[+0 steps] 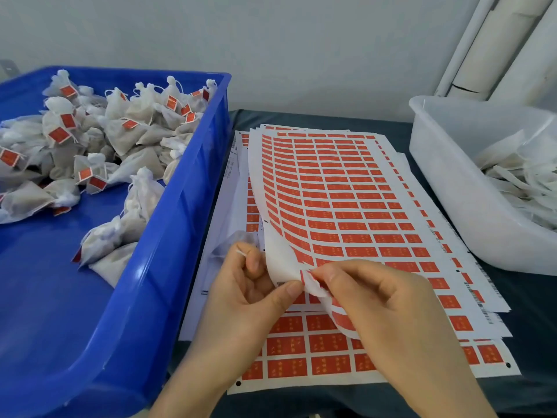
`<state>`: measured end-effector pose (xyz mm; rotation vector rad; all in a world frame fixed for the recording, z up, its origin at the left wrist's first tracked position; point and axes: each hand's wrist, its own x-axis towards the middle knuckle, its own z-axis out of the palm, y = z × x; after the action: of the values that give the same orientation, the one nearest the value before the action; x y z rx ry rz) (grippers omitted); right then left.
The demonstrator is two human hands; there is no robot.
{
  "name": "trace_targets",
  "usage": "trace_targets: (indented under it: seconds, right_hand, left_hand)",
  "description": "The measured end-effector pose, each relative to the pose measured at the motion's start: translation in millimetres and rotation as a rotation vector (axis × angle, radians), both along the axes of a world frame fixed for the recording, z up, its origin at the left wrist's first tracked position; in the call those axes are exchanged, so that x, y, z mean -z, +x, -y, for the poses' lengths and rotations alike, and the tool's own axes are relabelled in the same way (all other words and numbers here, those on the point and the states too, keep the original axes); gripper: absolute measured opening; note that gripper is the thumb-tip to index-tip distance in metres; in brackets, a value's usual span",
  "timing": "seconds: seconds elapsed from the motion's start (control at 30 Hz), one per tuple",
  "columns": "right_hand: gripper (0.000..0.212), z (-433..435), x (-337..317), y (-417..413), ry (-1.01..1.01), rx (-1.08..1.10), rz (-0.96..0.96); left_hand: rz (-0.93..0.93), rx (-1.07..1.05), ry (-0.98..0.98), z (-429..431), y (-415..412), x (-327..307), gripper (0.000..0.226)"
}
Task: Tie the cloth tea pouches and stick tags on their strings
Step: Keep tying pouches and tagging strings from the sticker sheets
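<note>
The right hand [376,303], nearest the lens, pinches a red tag [306,277] between thumb and forefinger at the curled near corner of the top sheet [346,206], apparently peeling it off the backing. The left hand [256,294] steadies that corner with its thumb so the paper does not lift with the sticker, while its curled fingers trap a tea pouch [233,241] by its white string [242,253], probably so the string is close for the tag. More sheets [301,366] lie stacked beneath. Finished pouches [90,140], already tagged, are heaped in the blue crate [180,206] on the left; pouches not yet tagged [518,182] wait in the white tub [446,182] on the right
</note>
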<state>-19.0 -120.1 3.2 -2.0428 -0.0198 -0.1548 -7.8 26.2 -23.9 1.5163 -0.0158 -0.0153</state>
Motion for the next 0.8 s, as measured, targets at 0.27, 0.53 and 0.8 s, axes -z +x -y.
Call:
trace_targets:
  seconds: [0.27,0.53,0.8]
  right_hand:
    - [0.024,-3.9,9.2,0.9,-0.101,-0.017,0.028]
    - [0.016,-0.9,15.9,2.5,-0.12,0.018,0.004]
    - [0.012,-4.2,30.0,15.3,-0.178,0.071,0.019]
  left_hand:
    - [0.003,0.001,0.034,0.6,0.6,1.0,0.026]
    - [-0.048,0.029,-0.011,-4.6,-1.6,-4.2,0.045]
    - [0.142,-0.268,0.288,-21.1,1.5,-32.3,0.028]
